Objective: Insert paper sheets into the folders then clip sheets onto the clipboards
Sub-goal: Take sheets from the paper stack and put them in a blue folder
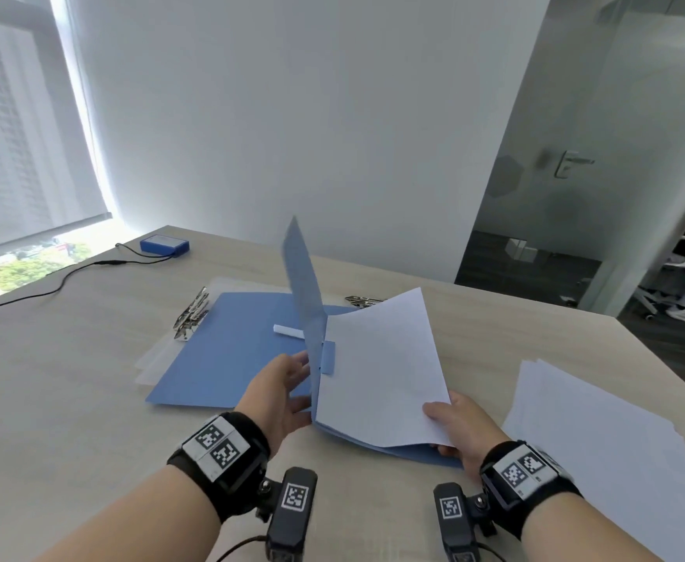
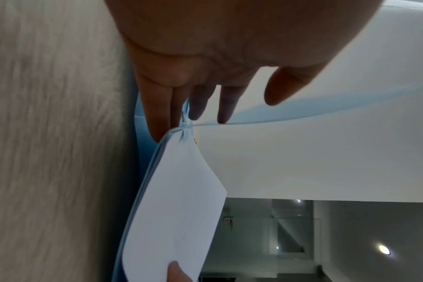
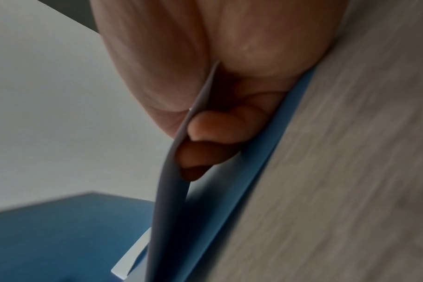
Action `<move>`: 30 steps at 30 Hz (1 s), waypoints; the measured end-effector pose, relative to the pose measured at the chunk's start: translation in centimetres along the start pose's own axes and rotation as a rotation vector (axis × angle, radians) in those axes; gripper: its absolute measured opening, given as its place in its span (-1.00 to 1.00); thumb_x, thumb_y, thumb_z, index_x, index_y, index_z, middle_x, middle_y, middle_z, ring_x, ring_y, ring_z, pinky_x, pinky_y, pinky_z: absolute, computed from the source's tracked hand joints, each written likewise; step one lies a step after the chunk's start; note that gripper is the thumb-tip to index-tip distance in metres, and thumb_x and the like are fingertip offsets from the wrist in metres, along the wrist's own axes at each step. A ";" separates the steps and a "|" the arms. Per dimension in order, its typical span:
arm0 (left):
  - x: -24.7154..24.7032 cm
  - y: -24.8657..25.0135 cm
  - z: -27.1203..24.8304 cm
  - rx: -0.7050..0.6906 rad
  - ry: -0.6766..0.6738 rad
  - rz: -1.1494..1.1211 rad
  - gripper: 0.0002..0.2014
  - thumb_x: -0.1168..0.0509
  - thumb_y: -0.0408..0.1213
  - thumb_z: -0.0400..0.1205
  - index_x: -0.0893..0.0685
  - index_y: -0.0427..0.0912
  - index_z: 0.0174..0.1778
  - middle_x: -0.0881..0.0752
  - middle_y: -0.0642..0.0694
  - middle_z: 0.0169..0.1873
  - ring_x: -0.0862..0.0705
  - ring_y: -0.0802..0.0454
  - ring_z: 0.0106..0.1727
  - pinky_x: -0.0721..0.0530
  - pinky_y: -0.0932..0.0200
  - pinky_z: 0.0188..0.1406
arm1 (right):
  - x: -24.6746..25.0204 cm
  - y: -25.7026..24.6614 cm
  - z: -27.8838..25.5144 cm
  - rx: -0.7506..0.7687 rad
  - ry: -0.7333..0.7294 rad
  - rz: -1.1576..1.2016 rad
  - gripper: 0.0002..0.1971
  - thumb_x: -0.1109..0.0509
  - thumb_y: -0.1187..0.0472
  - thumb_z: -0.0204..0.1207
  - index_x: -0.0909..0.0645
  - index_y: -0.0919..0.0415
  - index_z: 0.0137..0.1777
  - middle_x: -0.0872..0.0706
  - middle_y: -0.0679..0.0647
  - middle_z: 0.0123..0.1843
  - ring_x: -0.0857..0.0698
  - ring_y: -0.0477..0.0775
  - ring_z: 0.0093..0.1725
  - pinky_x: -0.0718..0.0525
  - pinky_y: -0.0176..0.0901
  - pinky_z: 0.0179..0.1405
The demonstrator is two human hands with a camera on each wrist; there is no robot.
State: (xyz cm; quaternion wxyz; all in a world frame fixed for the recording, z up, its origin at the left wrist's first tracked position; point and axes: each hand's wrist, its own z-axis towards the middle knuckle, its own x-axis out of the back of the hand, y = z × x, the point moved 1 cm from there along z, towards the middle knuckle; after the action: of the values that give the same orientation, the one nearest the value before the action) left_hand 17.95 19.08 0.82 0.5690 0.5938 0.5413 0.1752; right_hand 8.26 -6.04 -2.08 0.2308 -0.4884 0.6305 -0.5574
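A blue folder lies in front of me with its front cover [image 1: 305, 294] standing almost upright. My left hand [image 1: 296, 379] touches the cover's left face with straight fingers [image 2: 196, 103]. My right hand [image 1: 440, 429] pinches the near right corner of a few white paper sheets [image 1: 381, 371], thumb on top and fingers [image 3: 205, 152] beneath. The sheets bow above the folder's back half [image 1: 417, 454]. A second blue folder [image 1: 227, 346] lies flat to the left and bears a white strip [image 1: 288, 330].
Translucent clipboards [image 1: 154, 358] with metal clips [image 1: 192, 314] lie under the flat folder; another clip [image 1: 363, 300] shows behind. A loose stack of white paper [image 1: 600, 432] sits at the right. A blue box [image 1: 165, 245] with a black cable is at the far left of the wooden table [image 1: 61, 379].
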 end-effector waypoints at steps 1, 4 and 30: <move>0.0 -0.1 0.4 0.022 0.056 0.007 -0.62 -0.16 -0.17 0.60 -0.72 -0.11 0.27 -0.80 -0.10 0.19 -0.81 -0.18 -0.16 -0.75 -0.04 -0.16 | 0.1 0.0 0.1 -0.004 -0.007 -0.006 -0.84 -0.27 0.33 0.67 -0.63 0.20 0.17 -0.67 0.27 -0.18 -0.55 0.10 -0.49 -0.44 -0.23 -0.62; -0.8 -0.9 1.5 0.095 0.108 0.145 -0.70 -0.21 -0.14 0.70 -0.72 -0.28 0.13 -0.86 -0.10 -0.27 -0.81 -0.03 -0.38 -0.73 0.15 -0.39 | 0.2 0.0 0.2 -0.024 -0.018 -0.023 -0.86 -0.28 0.30 0.66 -0.62 0.15 0.14 -0.68 0.25 -0.19 -0.58 0.07 -0.51 -0.45 -0.23 -0.62; -1.7 -2.9 0.4 -0.054 -0.010 0.095 -0.53 -0.18 -0.54 0.65 -0.62 0.08 0.34 -0.80 -0.17 0.18 -0.76 -0.35 0.17 -0.73 -0.40 0.07 | 3.7 -0.4 -5.6 0.024 0.028 0.189 -0.74 -0.33 0.09 0.67 -0.66 0.05 0.31 -0.84 0.06 0.08 -0.83 0.12 -0.07 -0.72 -0.04 -0.31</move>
State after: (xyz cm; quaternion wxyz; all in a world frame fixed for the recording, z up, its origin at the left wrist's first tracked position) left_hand 16.40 16.84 -1.10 0.5785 0.6041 0.5048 0.2134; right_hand 2.23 -6.55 0.79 0.2795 -0.4163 0.6701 -0.5473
